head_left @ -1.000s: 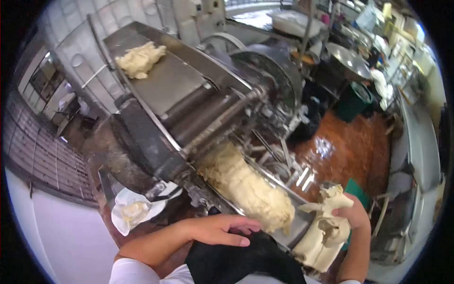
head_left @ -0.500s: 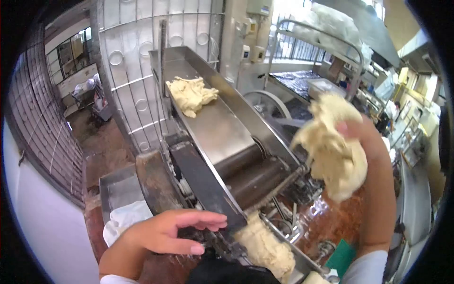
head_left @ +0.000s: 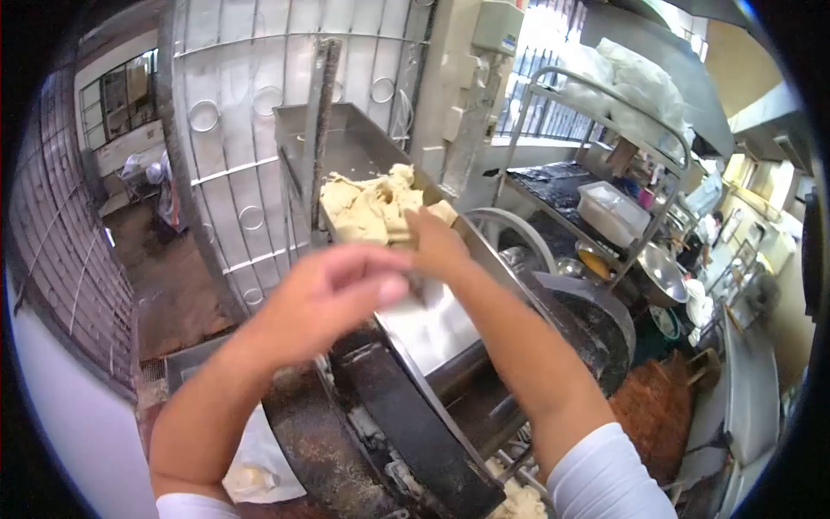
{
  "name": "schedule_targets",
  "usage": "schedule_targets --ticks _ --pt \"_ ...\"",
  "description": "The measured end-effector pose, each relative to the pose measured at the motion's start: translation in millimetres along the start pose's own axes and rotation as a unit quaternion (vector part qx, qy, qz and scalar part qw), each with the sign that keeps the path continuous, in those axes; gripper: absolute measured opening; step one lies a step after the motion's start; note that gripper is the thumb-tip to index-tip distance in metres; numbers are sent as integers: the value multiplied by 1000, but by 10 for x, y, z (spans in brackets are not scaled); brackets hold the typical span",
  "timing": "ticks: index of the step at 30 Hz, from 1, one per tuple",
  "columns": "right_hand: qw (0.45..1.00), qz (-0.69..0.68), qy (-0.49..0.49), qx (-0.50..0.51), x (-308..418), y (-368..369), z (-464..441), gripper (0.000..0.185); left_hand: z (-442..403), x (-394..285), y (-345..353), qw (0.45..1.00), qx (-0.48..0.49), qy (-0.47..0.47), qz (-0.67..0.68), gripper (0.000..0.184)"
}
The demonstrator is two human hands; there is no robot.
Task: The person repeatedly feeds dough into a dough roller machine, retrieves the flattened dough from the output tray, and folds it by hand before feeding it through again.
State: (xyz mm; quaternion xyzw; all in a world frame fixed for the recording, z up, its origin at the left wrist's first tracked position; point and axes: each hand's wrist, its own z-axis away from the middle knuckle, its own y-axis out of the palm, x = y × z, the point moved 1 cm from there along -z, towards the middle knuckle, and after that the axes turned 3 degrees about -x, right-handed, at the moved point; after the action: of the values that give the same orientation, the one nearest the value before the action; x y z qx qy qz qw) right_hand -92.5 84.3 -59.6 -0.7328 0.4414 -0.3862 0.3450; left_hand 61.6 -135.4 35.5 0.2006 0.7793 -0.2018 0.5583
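A mound of pale dough [head_left: 367, 208] lies in the upper part of a metal chute [head_left: 437, 329] above the rollers of a dough-rolling machine. My right hand [head_left: 437, 246] is at the dough's near right side, its fingers on the dough and partly hidden by it. Just left of it, my left hand [head_left: 341, 290] hovers over the chute's left edge, slightly blurred, thumb and fingers apart with nothing in them. More dough [head_left: 519, 502] shows below the machine, mostly hidden by its frame and my right arm.
A black guard [head_left: 406, 424] runs along the machine's left side, and a wheel [head_left: 519, 233] stands on its right. Behind is a metal rack [head_left: 553, 199] with a plastic tub [head_left: 612, 212]. A barred gate [head_left: 78, 233] stands left. A person [head_left: 705, 238] is far back right.
My right hand has brought its dough from the right into the chute, against the piece lying there. My left hand has moved up and forward. The view has shifted.
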Motion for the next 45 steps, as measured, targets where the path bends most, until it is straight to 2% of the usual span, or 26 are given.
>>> schedule_targets --ticks 2,4,6,8,10,11,13,15,17,19,21,24,27,30,34,37,40,41,44,45 --pt "996 -89 -22 -9 -160 -20 192 64 -620 85 -77 995 14 27 -90 43" --pt "998 -58 -2 3 -164 -274 471 60 -1251 290 -139 963 -15 39 -267 52" --pt "999 -35 3 12 -132 -573 834 55 -1744 513 -201 859 -103 40 -500 61" --pt "999 -38 -9 13 -120 -926 1264 50 -2257 1034 -407 789 -209 79 -572 69" --pt "998 -63 2 6 -102 -1348 1754 45 -2424 1097 -566 796 -240 -73 -551 75" --pt "997 -77 18 0 -113 -1550 2011 42 -2404 967 -612 783 -190 -212 -553 84" --pt "986 -131 103 -10 -199 -1901 2597 37 -2723 1696 -1294 844 -171 -220 -459 91" --pt "939 -215 265 -41 -280 -2139 3283 34 -2584 1525 -1150 864 -159 -304 -368 87" --pt "835 -276 470 -74 -354 -2263 4005 32 -2535 1369 -1063 831 -93 -358 -416 90" --pt "810 -255 485 -210 -490 -2104 4822 29 -2579 1355 -1070 799 -41 -378 -466 91" --pt "687 -309 588 -294 -413 -1948 5438 25 -2658 1601 -1237 766 4 -377 -520 88" --pt "588 -355 651 -323 -247 -1595 5928 25 -2498 1520 -1071 777 -9 -293 -557 81" --pt "603 -403 649 -231 -190 -1304 5967 26 -2397 1447 -832 748 39 -300 -591 80" --pt "661 -386 630 -131 -219 -1080 5767 30 -2277 1568 -798 768 50 -252 -587 80" --pt "714 -409 561 -86 -319 -911 5530 33 -1993 1525 -498 784 73 -234 -571 90" --pt "759 -365 536 -53 -262 -960 5378 34 -1699 1292 -89 809 138 -219 -528 90" --pt "762 -361 537 -15 -203 -1008 5412 36 -1506 975 265 879 184 -264 -353 86" --pt "755 -363 546 -12 -203 -977 5490 37 -1501 1016 243 890 150 -288 -320 84" --pt "747 -353 564 6 -190 -934 5709 38 -1691 1098 223 888 52 -300 -346 86" --pt "748 -343 568 13 -131 -1002 5714 39 -1683 1179 238 846 79 -289 -442 84"
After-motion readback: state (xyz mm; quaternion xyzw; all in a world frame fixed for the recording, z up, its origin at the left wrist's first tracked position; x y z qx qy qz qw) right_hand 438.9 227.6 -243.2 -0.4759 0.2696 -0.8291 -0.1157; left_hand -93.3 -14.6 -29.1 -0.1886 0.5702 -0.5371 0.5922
